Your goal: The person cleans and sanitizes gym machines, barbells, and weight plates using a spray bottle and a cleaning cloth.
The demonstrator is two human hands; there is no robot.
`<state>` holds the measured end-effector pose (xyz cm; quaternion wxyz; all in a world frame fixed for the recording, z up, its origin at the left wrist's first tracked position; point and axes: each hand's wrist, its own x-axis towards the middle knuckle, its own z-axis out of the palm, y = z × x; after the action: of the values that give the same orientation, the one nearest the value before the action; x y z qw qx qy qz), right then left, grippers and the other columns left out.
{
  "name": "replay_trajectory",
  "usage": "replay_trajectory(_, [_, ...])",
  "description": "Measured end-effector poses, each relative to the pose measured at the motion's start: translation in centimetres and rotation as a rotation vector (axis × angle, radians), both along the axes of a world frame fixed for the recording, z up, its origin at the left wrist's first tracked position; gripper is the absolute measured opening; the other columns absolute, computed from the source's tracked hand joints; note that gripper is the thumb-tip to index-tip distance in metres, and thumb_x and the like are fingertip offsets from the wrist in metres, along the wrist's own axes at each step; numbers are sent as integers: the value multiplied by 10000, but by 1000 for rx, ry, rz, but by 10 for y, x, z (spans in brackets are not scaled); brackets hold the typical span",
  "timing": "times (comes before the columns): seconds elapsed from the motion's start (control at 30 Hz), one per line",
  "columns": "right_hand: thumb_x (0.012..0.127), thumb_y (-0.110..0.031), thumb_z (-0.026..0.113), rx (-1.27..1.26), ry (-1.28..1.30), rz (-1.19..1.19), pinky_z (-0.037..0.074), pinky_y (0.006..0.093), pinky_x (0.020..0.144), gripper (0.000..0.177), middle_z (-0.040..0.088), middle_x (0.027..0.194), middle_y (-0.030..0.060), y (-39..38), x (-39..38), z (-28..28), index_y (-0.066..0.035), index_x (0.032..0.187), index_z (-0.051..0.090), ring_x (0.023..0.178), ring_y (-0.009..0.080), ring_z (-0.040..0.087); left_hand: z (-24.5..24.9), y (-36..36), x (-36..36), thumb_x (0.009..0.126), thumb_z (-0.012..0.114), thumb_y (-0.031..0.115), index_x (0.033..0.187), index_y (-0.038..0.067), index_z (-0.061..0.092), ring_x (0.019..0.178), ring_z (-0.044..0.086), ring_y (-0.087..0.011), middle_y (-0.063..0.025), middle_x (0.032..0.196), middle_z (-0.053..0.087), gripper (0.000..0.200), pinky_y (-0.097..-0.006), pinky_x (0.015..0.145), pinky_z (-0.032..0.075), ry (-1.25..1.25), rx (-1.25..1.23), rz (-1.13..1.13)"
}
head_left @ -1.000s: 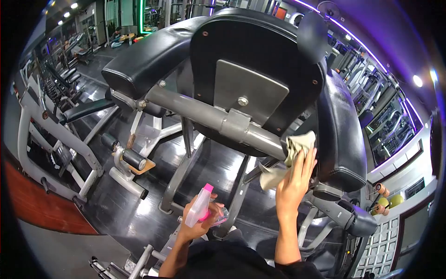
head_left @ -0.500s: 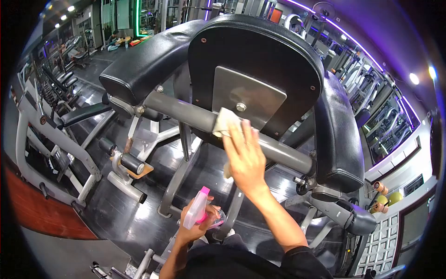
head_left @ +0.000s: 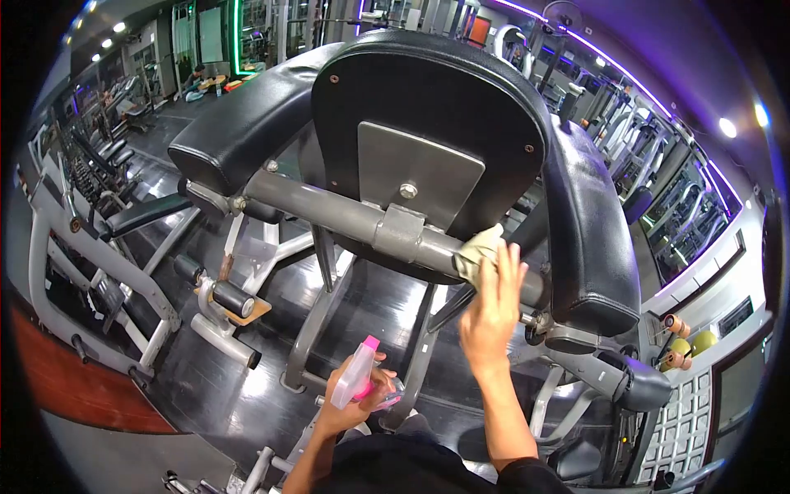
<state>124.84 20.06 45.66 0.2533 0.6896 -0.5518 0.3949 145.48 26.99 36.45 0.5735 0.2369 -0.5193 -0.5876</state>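
Observation:
My right hand (head_left: 492,317) presses a pale cloth (head_left: 479,253) against the right part of a grey metal tube (head_left: 321,207). The tube runs across behind a black backrest (head_left: 436,90) with a bolted metal plate (head_left: 420,171). My fingers lie over the cloth, which is bunched at their left side. Lower down, my left hand (head_left: 350,403) is wrapped round a spray bottle (head_left: 355,377) with a pink nozzle, held away from the machine. Black padded arms (head_left: 588,239) flank the backrest.
Foam rollers (head_left: 233,298) on a grey frame stand at the lower left. Another machine's frame (head_left: 62,272) is at the far left. A padded roller (head_left: 642,384) sits at the lower right. A person (head_left: 196,78) is low down in the far left background.
My right hand and the cloth have moved right along the tube, uncovering the bracket at its middle. The view has shifted slightly. My left hand still holds the bottle.

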Motion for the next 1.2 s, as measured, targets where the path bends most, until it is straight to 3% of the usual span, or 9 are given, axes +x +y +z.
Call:
replay_trajectory(0.13, [657,170,490,-72,-64,295,283,552,1094,568,414,1401,251,-22,15,3,55,1210,544,1328,419,370,-7,0,1,811,684,7,1202,-68,463,760,648,-168,-68,746,614,455,-409,897,516,-15,-19,32])
replay_trajectory(0.2, [696,178,471,-185,-205,348,256,484,1119,641,355,1431,288,-27,21,14,53,1325,461,1345,427,343,-7,0,1,808,686,5,1208,-69,461,758,646,-170,-68,746,613,465,-413,895,517,17,-70,57])
replay_trajectory(0.33, [714,159,448,-577,-185,226,249,442,1115,670,240,1491,285,-50,20,67,56,1374,397,1380,435,267,-9,4,-1,803,684,-1,1209,-72,460,757,646,-172,-68,742,612,469,-415,893,518,62,-47,65])
replay_trajectory(0.43, [718,146,479,-728,-44,239,231,451,1123,566,221,1502,279,-65,26,123,75,1279,492,1389,433,251,-5,5,-4,806,683,4,1213,-74,455,756,646,-173,-66,732,610,472,-415,892,519,29,-44,72])
replay_trajectory(0.57, [747,153,458,-610,108,161,268,506,1114,461,353,1458,231,-72,30,125,69,1191,549,1382,453,228,-7,9,-7,803,682,4,1215,-69,456,753,646,-172,-63,728,610,475,-417,893,520,39,-4,79])
replay_trajectory(0.73, [749,152,476,-285,158,101,303,472,1112,410,359,1456,220,-54,21,72,60,1138,565,1379,409,268,-6,9,-5,802,684,5,1219,-73,450,757,647,-171,-62,740,612,484,-424,888,524,19,-53,80])
replay_trajectory(0.87, [695,131,534,-65,144,53,337,494,1087,498,361,1467,186,-31,22,53,32,1183,561,1380,388,288,-14,11,-3,804,690,13,1220,-72,448,763,648,-173,-64,744,612,489,-429,881,527,81,-79,81])
replay_trajectory(1.03, [669,135,542,107,191,38,331,474,1088,542,412,1419,191,-5,21,39,48,1204,539,1359,373,329,-7,16,-3,815,688,26,1062,-48,543,776,650,-174,-79,785,613,295,-427,877,535,57,-87,102])
replay_trajectory(1.2, [674,109,546,240,135,91,382,425,1050,463,567,1255,157,13,19,50,36,1129,597,1263,324,459,-7,23,-4,828,695,89,978,-23,582,818,650,-183,-93,854,620,219,-424,889,527,45,-53,79])
